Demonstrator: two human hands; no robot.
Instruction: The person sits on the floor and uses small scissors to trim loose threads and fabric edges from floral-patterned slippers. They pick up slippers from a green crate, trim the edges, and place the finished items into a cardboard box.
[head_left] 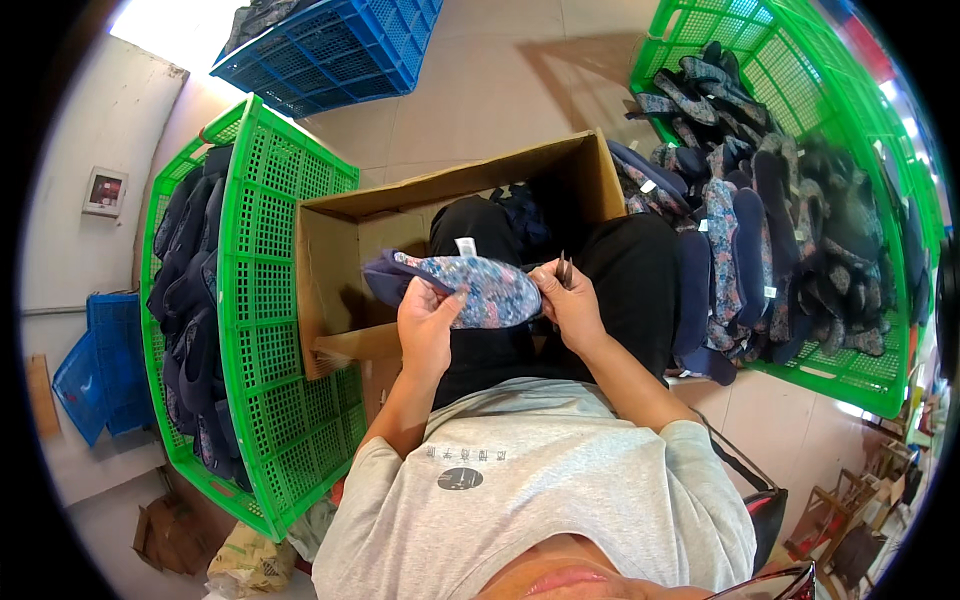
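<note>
A floral slipper in blue and pink, with a navy lining and a white tag, is held over my lap. My left hand grips it near the opening, thumb on top of the patterned fabric. At its rounded toe end, my right hand is closed, fingers against the slipper's edge. Small dark thread snips stick up from between the right fingers, their points upward; the handles are hidden in the hand. Below and beyond my knees, a cardboard box holds a dark navy item, partly in shadow.
A green plastic crate with dark slippers stands at my left. To the right, a heap of floral and navy slippers reaches into another green crate. A blue crate sits on the tiled floor ahead.
</note>
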